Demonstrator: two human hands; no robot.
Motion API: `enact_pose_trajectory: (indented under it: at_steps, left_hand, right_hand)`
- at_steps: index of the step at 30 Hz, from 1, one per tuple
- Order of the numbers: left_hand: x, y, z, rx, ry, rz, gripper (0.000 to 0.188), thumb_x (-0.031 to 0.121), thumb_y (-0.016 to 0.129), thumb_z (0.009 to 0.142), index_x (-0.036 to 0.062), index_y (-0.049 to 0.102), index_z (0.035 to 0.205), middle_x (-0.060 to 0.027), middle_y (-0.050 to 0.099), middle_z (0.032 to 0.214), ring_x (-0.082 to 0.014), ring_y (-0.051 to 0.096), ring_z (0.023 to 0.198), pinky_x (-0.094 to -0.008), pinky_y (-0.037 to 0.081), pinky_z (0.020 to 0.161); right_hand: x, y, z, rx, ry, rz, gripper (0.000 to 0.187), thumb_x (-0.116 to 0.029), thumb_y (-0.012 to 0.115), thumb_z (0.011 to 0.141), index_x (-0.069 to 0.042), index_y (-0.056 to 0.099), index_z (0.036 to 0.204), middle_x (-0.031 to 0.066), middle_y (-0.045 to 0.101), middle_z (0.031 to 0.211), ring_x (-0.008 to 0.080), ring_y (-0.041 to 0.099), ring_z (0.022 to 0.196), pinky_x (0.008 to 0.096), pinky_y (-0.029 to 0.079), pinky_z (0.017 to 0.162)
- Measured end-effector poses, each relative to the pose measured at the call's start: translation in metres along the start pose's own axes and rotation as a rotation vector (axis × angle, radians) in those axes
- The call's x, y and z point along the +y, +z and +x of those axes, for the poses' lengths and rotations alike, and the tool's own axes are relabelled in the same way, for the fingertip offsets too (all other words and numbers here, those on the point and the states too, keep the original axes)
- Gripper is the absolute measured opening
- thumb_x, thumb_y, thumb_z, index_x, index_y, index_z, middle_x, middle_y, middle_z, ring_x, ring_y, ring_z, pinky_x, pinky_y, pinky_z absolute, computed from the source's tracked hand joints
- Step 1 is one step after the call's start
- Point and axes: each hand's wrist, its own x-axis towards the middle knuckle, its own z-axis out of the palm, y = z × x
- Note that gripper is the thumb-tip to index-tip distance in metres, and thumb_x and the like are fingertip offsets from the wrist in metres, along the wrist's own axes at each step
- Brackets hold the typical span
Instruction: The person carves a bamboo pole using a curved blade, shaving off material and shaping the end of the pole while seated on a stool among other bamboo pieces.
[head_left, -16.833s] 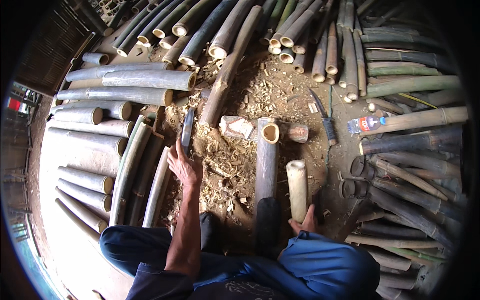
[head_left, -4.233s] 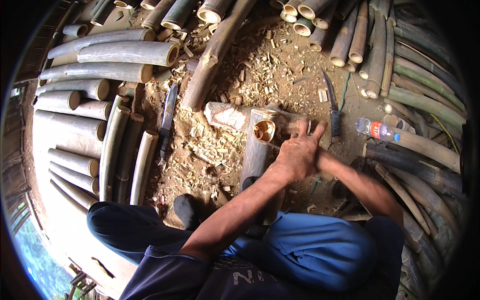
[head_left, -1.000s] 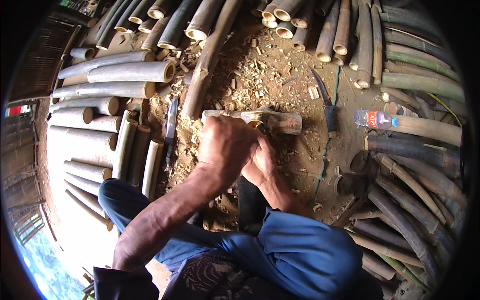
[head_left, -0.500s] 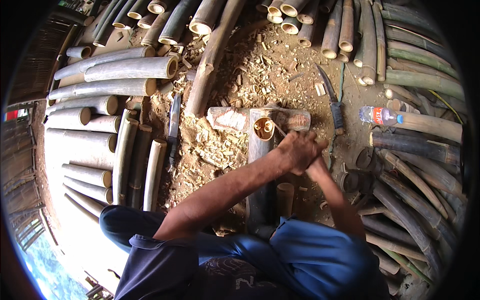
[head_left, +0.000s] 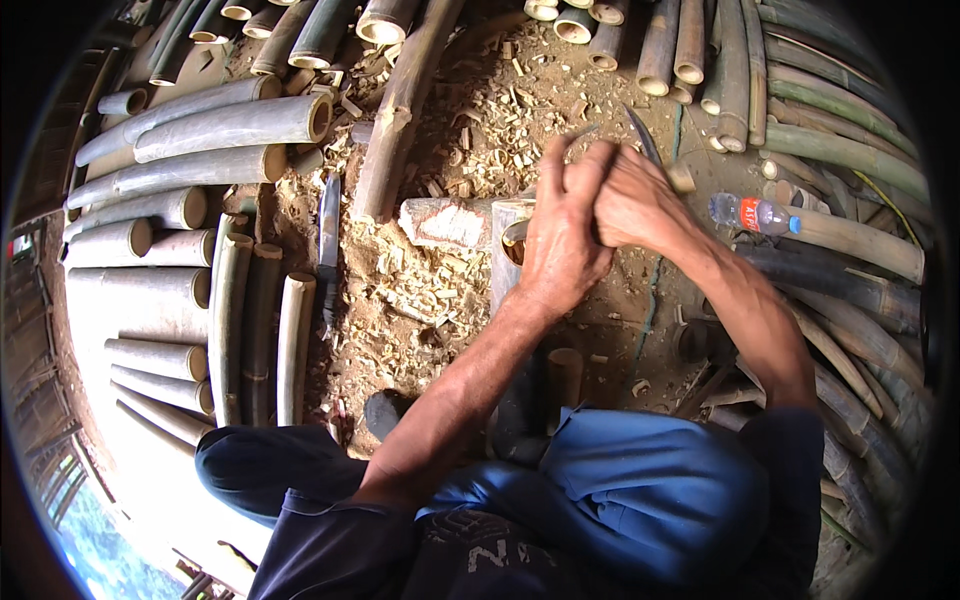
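Observation:
An upright-ended bamboo tube lies pointing away from my lap, its far end by a short log. My left hand is closed over its open end, hiding much of the opening. My right hand is closed against the left. Both grip a carving tool, mostly hidden in the fingers; what looks like its tan handle end sticks out past my right hand. A curved knife lies on the ground just beyond, its handle hidden behind my right hand.
Wood chips cover the ground. A straight-bladed knife lies at left near stacked bamboo tubes. A long bamboo pole points toward the log. A plastic bottle and more bamboo lie at right.
Both hands have moved up and away from my lap, and the right forearm has swung outward. My left hand now covers part of the tube's opening, and the view has shifted slightly.

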Motion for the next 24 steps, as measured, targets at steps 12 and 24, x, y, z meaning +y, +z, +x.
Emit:
enact_pose_trajectory:
  at_steps: [12, 24]
  left_hand:
    - [0.022, 0.026, -0.027, -0.153, -0.222, 0.147, 0.119, -0.004, 0.08, 0.065, 0.0139, 0.014, 0.163, -0.0341, 0.02, 0.154, -0.0579, 0.043, 0.134, -0.058, 0.049, 0.11]
    - [0.033, -0.021, -0.026, -0.805, -0.284, 0.123, 0.128, 0.003, 0.086, 0.055, 0.0201, 0.018, 0.162, -0.0356, 0.018, 0.161, -0.0478, 0.042, 0.142, -0.0478, 0.045, 0.116]
  right_hand:
    - [0.016, 0.011, -0.023, -0.485, 0.073, 0.287, 0.021, -0.006, 0.075, 0.078, -0.003, 0.074, 0.099, 0.0168, 0.072, 0.095, 0.0255, 0.068, 0.086, 0.0447, 0.056, 0.087]
    - [-0.045, 0.147, -0.094, -0.156, 0.702, 1.459, 0.143, -0.048, 0.099, 0.036, -0.022, 0.027, 0.156, 0.0193, 0.029, 0.152, 0.0281, 0.025, 0.144, 0.036, 0.031, 0.119]
